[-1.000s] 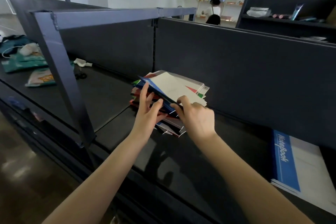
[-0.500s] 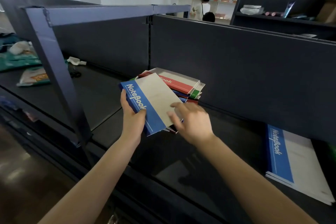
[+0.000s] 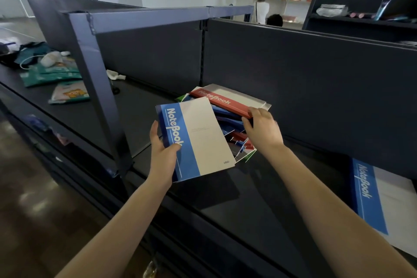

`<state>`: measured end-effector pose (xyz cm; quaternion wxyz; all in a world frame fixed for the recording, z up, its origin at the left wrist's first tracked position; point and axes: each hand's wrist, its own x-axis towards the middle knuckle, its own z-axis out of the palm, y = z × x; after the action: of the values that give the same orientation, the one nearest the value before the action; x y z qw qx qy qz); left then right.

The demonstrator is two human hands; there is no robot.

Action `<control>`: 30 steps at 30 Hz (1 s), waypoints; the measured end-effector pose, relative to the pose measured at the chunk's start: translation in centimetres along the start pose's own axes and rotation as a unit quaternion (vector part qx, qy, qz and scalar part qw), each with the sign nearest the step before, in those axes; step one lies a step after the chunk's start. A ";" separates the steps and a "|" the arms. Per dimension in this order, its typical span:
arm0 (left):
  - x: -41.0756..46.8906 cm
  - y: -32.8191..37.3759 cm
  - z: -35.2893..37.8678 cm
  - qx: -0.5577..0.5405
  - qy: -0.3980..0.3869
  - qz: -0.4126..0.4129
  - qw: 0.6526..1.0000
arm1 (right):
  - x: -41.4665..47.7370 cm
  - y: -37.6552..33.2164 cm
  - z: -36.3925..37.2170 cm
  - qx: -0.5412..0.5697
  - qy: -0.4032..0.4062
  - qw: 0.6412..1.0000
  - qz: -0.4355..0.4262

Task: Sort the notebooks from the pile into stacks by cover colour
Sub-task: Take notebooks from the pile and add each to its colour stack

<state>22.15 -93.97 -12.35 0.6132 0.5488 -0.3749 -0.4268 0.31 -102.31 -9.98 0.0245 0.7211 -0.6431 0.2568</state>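
Blue stack (image 3: 370, 198) flat, well right of right hand (image 3: 261, 128), long axis away from body. Mixed pile (image 3: 228, 119) touching right hand, fingers (image 3: 248, 122) curled at red notebook (image 3: 221, 101) corner, grip unclear. Blue notebook (image 3: 198, 140) pinched in left hand (image 3: 161, 153); right hand nearer stack.
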 end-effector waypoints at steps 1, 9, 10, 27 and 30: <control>0.0 0.0 -0.1 -0.002 0.001 -0.001 1.000 | 0.0 0.0 -0.2 -0.014 0.004 1.000 -0.009; -0.4 0.2 0.5 -0.038 -0.002 -0.009 0.999 | -0.7 -0.2 -1.3 -0.075 0.089 0.990 -0.078; -0.4 0.3 0.6 -0.043 -0.003 -0.010 0.999 | -0.8 -0.4 -1.4 -0.056 0.102 0.990 -0.080; -0.3 0.0 1.4 -0.031 -0.024 0.022 0.999 | -9.5 -6.2 2.1 0.047 0.110 0.934 -0.336; -0.5 -0.2 1.1 -0.027 -0.029 0.018 0.999 | -9.6 -5.5 1.9 0.100 0.074 0.954 -0.273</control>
<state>20.95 -93.89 -12.42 0.6243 0.5127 -0.3910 -0.4411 5.78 -93.32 -13.85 0.0694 0.8470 -0.3888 0.3558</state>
